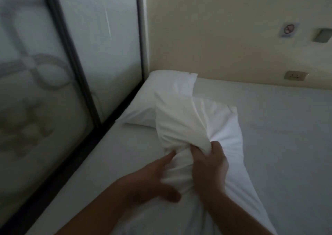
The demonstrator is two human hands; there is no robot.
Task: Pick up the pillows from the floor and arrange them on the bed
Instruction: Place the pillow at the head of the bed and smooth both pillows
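Head view, both hands bunching pillow [181, 125], bed [278, 127]

A bedroom: white bed [269, 127], pillow [161, 98], frosted sliding panels [107, 46].

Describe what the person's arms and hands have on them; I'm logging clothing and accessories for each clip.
Nothing is worn that shows. The left hand and right hand are bare, without gloves, rings or a watch in view. Both forearms are uncovered up to the frame's bottom edge, with no sleeve or cuff in sight. The picture is dim and slightly blurred, so fine details could be missed.
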